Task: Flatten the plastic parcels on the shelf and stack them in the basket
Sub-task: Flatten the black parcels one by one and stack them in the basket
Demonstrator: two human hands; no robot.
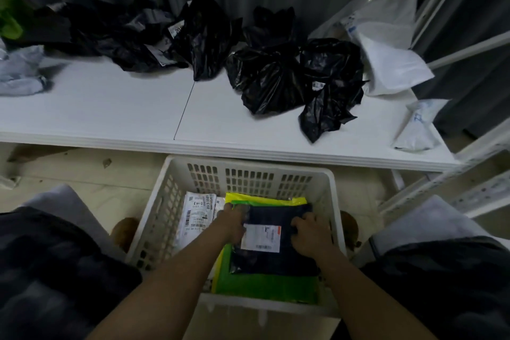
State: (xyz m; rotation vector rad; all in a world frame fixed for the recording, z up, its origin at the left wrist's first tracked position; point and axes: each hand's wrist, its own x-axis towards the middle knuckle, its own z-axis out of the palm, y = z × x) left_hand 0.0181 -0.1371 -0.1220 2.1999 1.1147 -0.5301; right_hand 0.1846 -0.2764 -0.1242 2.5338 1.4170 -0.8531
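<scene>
White basket (pixel 335 201), black parcels (pixel 276 83), green parcel (pixel 265 287), white shelf (pixel 110 113)

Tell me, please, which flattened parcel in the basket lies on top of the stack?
The dark parcel with the white label, under both hands. The green parcel and yellow parcel lie beneath it.

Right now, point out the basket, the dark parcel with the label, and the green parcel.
basket (pixel 176 174), head view, far-left rim corner.
dark parcel (pixel 273 259), head view, bare plastic below its label.
green parcel (pixel 265 288), head view, near edge.
</scene>
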